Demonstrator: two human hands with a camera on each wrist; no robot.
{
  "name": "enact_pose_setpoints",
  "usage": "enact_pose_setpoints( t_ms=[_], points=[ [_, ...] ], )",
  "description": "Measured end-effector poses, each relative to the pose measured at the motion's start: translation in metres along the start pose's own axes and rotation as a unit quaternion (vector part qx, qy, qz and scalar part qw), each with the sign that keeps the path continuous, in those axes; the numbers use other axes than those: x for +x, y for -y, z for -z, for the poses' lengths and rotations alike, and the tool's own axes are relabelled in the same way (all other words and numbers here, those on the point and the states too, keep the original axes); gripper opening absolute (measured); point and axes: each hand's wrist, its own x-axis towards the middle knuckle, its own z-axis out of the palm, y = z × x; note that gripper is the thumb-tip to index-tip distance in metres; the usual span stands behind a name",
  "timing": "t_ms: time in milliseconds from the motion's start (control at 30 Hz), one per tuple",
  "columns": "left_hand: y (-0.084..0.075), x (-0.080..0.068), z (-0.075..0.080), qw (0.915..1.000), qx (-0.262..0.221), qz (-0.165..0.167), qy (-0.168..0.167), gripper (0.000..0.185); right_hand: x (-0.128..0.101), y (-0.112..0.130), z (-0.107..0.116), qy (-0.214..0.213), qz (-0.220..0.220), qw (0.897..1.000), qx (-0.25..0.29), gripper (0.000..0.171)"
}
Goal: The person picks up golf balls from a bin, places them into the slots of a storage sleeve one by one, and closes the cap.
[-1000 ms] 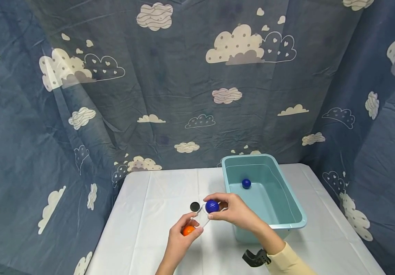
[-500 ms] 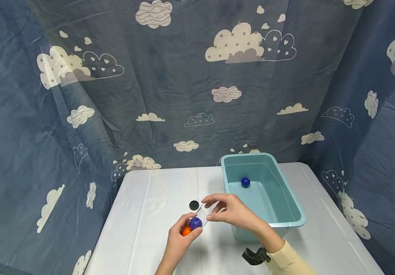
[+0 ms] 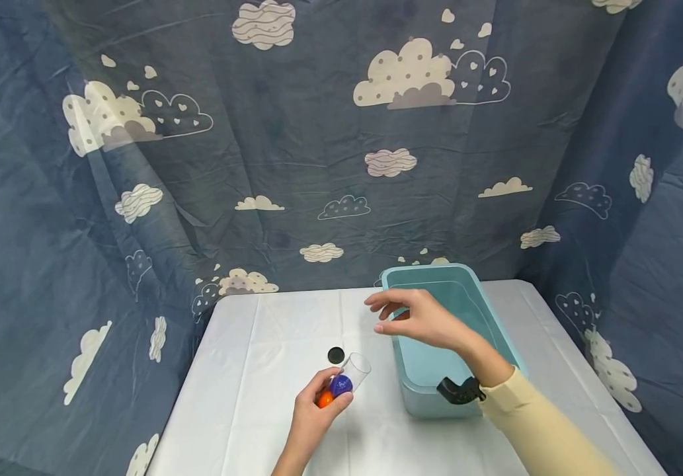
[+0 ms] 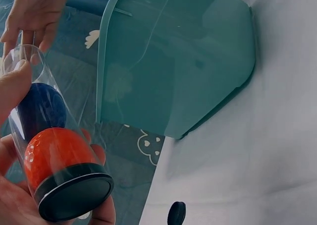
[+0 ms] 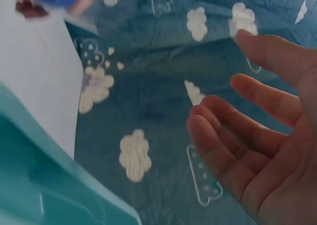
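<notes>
Head view: a clear tube (image 3: 346, 379) is gripped by the curled fingers of the left hand (image 3: 313, 416) at lower centre of the frame, with a blue ball (image 3: 340, 384) seen above an orange ball (image 3: 324, 398) inside it. Nothing is held by the right hand (image 3: 421, 318), whose fingers are loosely spread above the near-left rim of the teal bin (image 3: 510, 360). A black cap (image 3: 336, 355) is seen lying on the white table (image 3: 258, 370), just above the tube.

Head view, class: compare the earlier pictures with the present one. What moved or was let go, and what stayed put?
The right hand released the blue ball, which now sits in the clear tube above the orange ball, then lifted away toward the teal bin. The left hand keeps gripping the tube; the black cap lies unmoved.
</notes>
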Motion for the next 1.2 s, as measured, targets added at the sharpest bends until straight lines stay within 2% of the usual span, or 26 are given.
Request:
enact_pose_setpoints(
  t_ms=[200,333,467,600,700,967,1200],
  points=[
    [0.000,-0.002,-0.001,0.9999,-0.002,0.004,-0.009,0.042,0.022,-0.027,0.034,-0.018,-0.040,0.999,-0.003,0.040],
    [-0.018,-0.004,0.001,0.9998,0.003,0.007,-0.015,0.040,0.037,-0.059,0.049,-0.025,-0.084,0.996,-0.001,0.040],
    [-0.036,-0.006,0.004,0.9998,0.006,0.004,-0.017,0.040,0.049,-0.097,0.059,-0.008,-0.135,0.991,-0.012,0.046],
    [-0.038,-0.006,0.006,0.9998,0.007,0.008,-0.018,0.039,0.057,-0.125,0.063,0.017,-0.180,0.983,-0.026,0.053],
    [-0.035,-0.005,0.006,0.9997,0.007,0.012,-0.018,0.040,0.061,-0.139,0.061,0.027,-0.213,0.976,-0.027,0.052],
    [-0.003,0.003,0.003,0.9996,0.008,0.018,-0.021,0.042,0.062,-0.178,0.053,0.069,-0.280,0.956,-0.051,0.049],
    [0.003,0.003,0.007,0.9996,-0.005,0.021,-0.017,0.044,0.046,-0.209,0.044,0.089,-0.364,0.925,-0.061,0.053]
  ],
)
